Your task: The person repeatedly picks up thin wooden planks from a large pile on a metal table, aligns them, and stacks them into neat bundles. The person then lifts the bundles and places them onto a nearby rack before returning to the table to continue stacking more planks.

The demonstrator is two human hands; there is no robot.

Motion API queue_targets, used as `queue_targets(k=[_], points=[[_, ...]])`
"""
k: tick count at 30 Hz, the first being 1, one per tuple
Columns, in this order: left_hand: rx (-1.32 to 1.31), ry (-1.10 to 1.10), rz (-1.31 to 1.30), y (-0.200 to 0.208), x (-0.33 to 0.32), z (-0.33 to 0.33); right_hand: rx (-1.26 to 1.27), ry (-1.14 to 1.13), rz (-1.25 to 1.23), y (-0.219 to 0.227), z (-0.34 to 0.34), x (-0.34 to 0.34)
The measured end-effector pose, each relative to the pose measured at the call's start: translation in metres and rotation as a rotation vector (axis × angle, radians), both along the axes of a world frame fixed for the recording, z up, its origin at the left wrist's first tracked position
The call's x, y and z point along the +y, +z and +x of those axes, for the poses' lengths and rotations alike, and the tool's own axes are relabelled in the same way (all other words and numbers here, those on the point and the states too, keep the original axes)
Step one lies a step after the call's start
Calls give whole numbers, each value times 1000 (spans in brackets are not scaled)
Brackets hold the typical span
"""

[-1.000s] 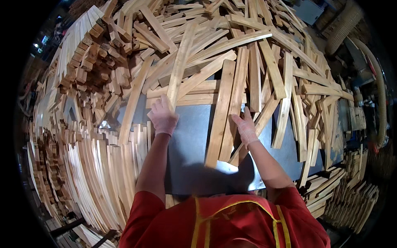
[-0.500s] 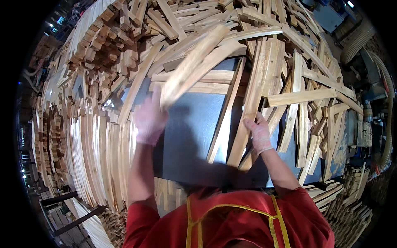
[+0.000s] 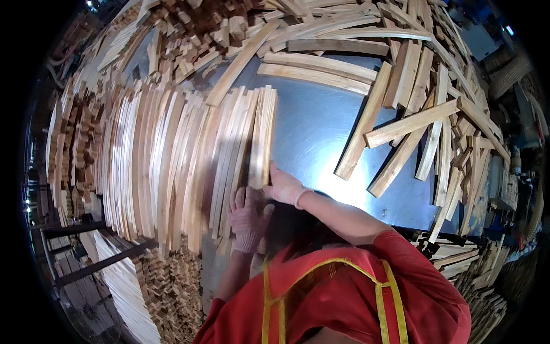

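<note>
A row of light wooden strips (image 3: 166,143) stands side by side across the left of the metal tabletop. At its right end is a slightly blurred wooden strip (image 3: 263,135), lined up with the row. My right hand (image 3: 285,186), in a pale glove, grips that strip at its near end, with the fingers partly hidden. Just left of it my left hand (image 3: 245,217), gloved too, lies with its fingers stretched toward the near ends of the row. Nothing shows in its grasp.
Loose wooden strips (image 3: 409,123) lie crisscrossed on the right of the metal tabletop (image 3: 315,126). More timber is heaped at the back. Stacked pieces (image 3: 166,286) stand below the near left edge, beside a dark metal frame (image 3: 103,264). A ribbed hose (image 3: 513,77) hangs at far right.
Both hands have come together at the row's right end. The strips that my left hand swung through the air are no longer raised. My right hand has left the loose strips and moved left.
</note>
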State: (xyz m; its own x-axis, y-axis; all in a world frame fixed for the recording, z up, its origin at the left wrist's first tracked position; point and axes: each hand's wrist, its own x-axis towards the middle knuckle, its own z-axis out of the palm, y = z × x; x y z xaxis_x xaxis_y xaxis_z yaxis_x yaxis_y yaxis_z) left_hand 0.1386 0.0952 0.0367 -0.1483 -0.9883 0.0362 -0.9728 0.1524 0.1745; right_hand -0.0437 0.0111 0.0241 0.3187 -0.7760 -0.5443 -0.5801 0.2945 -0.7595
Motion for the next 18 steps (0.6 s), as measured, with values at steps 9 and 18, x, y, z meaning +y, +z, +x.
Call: queue_targets(k=[9, 18], points=[[0, -182, -118, -3, -35, -21, 247, -462, -505, 16, -166, -26], [2, -428, 304, -2, -67, -240, 673, -953, -465, 43, -344, -109]])
